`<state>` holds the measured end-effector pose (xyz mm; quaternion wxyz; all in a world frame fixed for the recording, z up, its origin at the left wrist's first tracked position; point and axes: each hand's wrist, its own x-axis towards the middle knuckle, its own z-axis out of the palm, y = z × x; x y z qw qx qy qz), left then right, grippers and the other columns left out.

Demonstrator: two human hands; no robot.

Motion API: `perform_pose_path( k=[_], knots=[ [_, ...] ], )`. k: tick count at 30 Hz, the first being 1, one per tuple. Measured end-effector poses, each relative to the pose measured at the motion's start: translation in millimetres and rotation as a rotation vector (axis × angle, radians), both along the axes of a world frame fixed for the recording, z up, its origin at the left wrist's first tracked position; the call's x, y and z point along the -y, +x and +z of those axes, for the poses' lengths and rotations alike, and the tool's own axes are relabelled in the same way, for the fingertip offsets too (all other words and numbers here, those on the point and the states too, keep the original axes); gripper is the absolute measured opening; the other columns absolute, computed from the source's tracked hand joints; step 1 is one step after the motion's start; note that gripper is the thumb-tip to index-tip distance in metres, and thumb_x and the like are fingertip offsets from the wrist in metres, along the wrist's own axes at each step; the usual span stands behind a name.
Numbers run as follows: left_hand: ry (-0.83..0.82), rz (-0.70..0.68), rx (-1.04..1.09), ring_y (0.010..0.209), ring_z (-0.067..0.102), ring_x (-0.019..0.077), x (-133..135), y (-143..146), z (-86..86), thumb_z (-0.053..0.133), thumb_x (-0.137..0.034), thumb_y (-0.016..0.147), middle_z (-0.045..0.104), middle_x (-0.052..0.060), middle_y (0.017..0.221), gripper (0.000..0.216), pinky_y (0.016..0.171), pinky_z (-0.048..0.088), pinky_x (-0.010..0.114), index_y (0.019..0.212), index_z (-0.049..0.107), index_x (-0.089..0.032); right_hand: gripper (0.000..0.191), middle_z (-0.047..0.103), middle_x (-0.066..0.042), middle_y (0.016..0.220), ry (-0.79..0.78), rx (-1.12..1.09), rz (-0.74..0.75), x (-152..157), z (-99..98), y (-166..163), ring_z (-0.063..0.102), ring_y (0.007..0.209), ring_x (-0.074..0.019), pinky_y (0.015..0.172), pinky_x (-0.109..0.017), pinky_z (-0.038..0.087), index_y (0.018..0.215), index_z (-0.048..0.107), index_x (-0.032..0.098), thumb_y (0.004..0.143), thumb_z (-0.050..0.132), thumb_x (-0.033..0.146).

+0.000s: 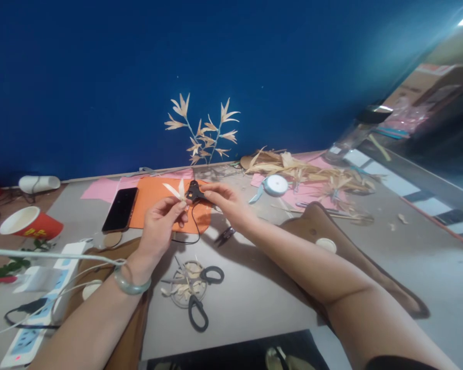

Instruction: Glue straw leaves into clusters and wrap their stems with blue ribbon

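Note:
My left hand point(160, 224) pinches a small cluster of pale dried leaves point(176, 190) by its base, above the orange sheet point(154, 208). My right hand point(226, 201) grips a small black corded tool point(193, 191), its tip close against the leaves. The tool's thin black cord point(195, 226) loops down over the orange sheet. A pale green bangle point(131, 283) sits on my left wrist. Both hands are held just above the table.
A black phone point(120, 208) lies left of the orange sheet. Black-handled scissors point(200, 295) rest on a small dish of leaf scraps. A red paper cup point(29, 222), a power strip point(42, 303), a ribbon roll point(275, 185), a dried-leaf heap point(316, 174) and a standing leaf sprig point(204, 133) surround them.

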<state>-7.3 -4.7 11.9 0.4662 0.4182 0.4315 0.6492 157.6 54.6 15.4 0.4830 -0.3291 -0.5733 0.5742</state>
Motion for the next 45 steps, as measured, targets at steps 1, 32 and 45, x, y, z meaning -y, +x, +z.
perform_pose_path(
  k=[1,32,45],
  knots=[
    [-0.002,-0.032,-0.015,0.051,0.055,0.0075,1,1,-0.3,0.075,-0.027,0.074,0.070,0.003,0.078,0.014,0.045,0.044,0.020,0.076,0.068,-0.015,0.020,0.071,-0.004,0.090,0.004,0.031,0.061,4,2.8,0,0.065,0.087,-0.0164,0.087,-0.034,0.049,0.091,0.069,0.020,0.079,0.066,0.036],
    [-0.107,-0.036,-0.161,0.052,0.062,0.0124,14,16,5.6,0.077,-0.033,0.070,0.066,0.001,0.058,0.022,0.054,0.056,0.025,0.077,0.068,-0.014,0.014,0.068,0.000,0.071,0.105,0.148,0.027,23,14.8,-1,0.059,0.069,-0.0122,0.070,-0.026,0.046,0.070,0.068,0.017,0.077,0.067,0.029],
    [-0.120,-0.023,-0.196,0.051,0.062,0.0125,16,19,9.8,0.078,-0.034,0.069,0.065,0.002,0.056,0.023,0.053,0.054,0.025,0.075,0.068,-0.014,0.015,0.066,0.000,0.067,0.090,0.165,0.008,22,11.9,-3,0.056,0.065,-0.0114,0.067,-0.026,0.044,0.068,0.067,0.017,0.077,0.067,0.029]
  ],
)
